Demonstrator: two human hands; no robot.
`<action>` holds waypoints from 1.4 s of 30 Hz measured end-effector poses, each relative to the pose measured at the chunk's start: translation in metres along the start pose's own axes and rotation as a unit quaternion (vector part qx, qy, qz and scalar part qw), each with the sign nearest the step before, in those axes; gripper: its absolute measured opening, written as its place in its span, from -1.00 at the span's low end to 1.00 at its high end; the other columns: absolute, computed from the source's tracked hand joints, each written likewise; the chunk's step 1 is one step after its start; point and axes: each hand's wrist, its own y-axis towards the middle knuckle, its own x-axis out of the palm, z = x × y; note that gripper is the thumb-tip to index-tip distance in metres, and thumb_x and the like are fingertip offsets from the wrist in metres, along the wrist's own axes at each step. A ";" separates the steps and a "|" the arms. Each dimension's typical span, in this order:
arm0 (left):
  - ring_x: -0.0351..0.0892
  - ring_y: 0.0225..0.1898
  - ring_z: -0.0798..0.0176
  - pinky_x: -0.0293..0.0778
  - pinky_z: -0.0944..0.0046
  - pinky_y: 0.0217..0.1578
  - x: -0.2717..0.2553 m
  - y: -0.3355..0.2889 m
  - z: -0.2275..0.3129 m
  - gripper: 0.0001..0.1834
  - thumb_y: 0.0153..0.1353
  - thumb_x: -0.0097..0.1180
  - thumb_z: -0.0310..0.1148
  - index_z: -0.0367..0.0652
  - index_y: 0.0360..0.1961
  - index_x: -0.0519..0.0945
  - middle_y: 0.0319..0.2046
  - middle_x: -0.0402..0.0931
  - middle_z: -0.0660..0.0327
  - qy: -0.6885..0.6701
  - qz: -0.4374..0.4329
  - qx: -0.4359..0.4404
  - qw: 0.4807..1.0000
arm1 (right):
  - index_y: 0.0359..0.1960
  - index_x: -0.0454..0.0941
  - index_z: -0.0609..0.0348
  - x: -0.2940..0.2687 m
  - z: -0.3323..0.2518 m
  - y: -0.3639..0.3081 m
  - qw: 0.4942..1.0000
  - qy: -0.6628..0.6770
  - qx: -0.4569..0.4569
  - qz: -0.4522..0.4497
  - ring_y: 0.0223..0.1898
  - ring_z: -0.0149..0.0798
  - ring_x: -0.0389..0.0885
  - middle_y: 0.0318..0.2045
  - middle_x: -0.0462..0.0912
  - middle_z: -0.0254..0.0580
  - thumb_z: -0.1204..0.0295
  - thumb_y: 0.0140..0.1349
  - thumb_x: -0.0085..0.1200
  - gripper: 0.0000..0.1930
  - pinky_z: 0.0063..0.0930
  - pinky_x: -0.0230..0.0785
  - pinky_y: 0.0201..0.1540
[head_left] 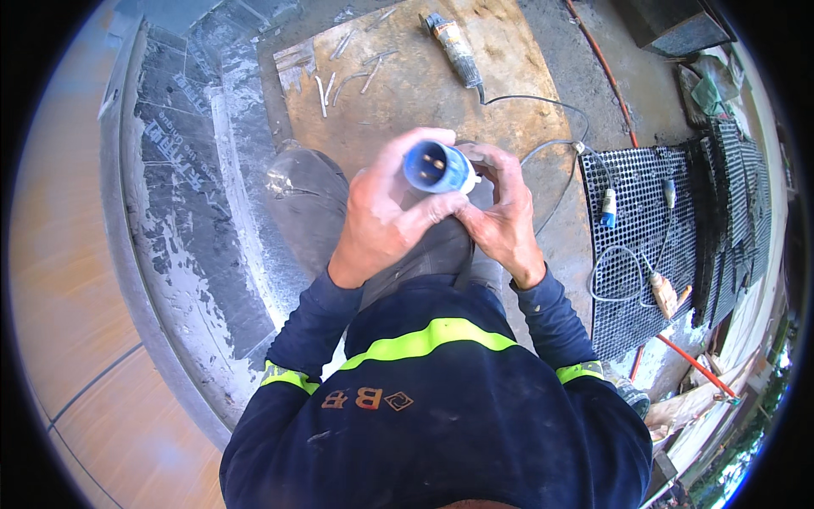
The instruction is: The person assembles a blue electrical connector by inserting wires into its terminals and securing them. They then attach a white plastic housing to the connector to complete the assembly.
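Both my hands, dusty with white powder, hold a blue and white industrial plug [462, 172] in front of my knees. Its round blue collar faces up toward me, with metal pins showing inside. My left hand [386, 199] wraps round the collar, thumb across the near side. My right hand [502, 199] closes on the plug's white rear part, fingers curled, thumb meeting the left thumb. Whether a cable is joined to the plug's rear is hidden by the right hand.
Ahead, an angle grinder [454, 51] with a grey cable lies on a plywood board [390, 97] beside scattered offcut strips [339, 64]. To the right, a black perforated mat [632, 161] carries connectors and a cable. An orange hose [606, 72] runs past. Dusty dark panels [174, 170] stand left.
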 end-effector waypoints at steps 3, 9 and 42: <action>0.75 0.13 0.04 0.64 0.14 0.12 0.013 -0.007 0.004 -0.35 0.19 0.53 -0.48 -0.28 0.30 0.56 0.11 0.72 -0.01 0.134 -0.008 0.095 0.986 | 0.26 0.48 0.19 -0.007 0.011 -0.011 0.999 0.039 0.001 0.014 0.14 -0.10 0.71 0.13 0.69 -0.05 0.46 0.14 0.51 -0.35 -0.19 0.54 0.24; 0.61 0.30 0.15 0.50 0.13 0.35 0.011 -0.008 0.009 -0.25 0.24 0.52 -0.47 -0.32 0.40 0.44 0.30 0.59 -0.07 0.117 -0.067 0.061 0.989 | 0.26 0.52 0.20 -0.011 0.008 -0.020 0.998 0.037 0.036 0.025 0.12 -0.14 0.71 0.13 0.69 -0.06 0.46 0.13 0.53 -0.36 -0.24 0.54 0.24; 0.72 0.03 0.31 0.61 0.30 0.11 -0.006 0.043 0.053 -0.46 0.43 0.39 -0.18 -0.41 0.20 0.57 0.00 0.72 0.04 -0.051 0.010 -0.070 0.996 | 0.39 0.45 0.29 -0.027 -0.011 0.006 0.992 0.113 0.040 -0.041 0.26 -0.20 0.60 0.25 0.61 -0.08 0.52 0.16 0.54 -0.25 -0.28 0.44 0.32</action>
